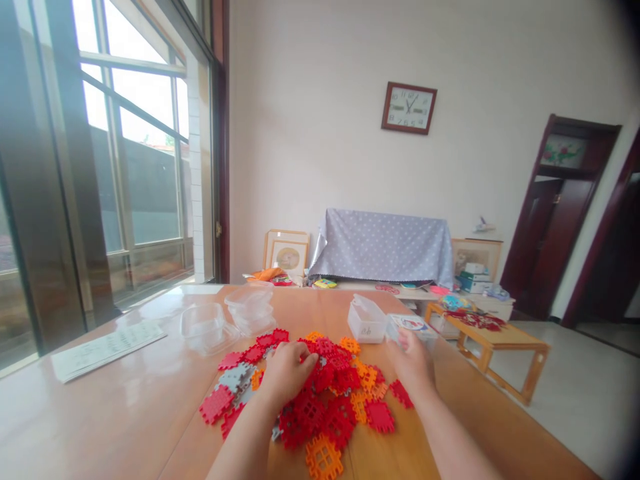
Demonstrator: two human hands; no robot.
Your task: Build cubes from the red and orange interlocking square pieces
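A loose pile of red, orange and grey notched plastic building pieces (320, 400) covers the middle of the wooden table. My left hand (289, 368) rests over the left part of this pile, its fingers curled in; whatever lies within them is hidden. To the right of the pile, my right hand (414, 363) has its fingers drawn together at the near side of a clear plastic box with a printed card (413, 323). I cannot tell whether it grips that box or something small. Beside that box stands an open clear plastic box with handwriting on it (367, 321).
Clear plastic containers (203, 327) and stacked clear boxes (250, 310) stand behind the pile on the left. Printed sheets (107, 348) lie near the table's left edge. A low wooden table (500, 337) with red pieces stands beyond the right edge.
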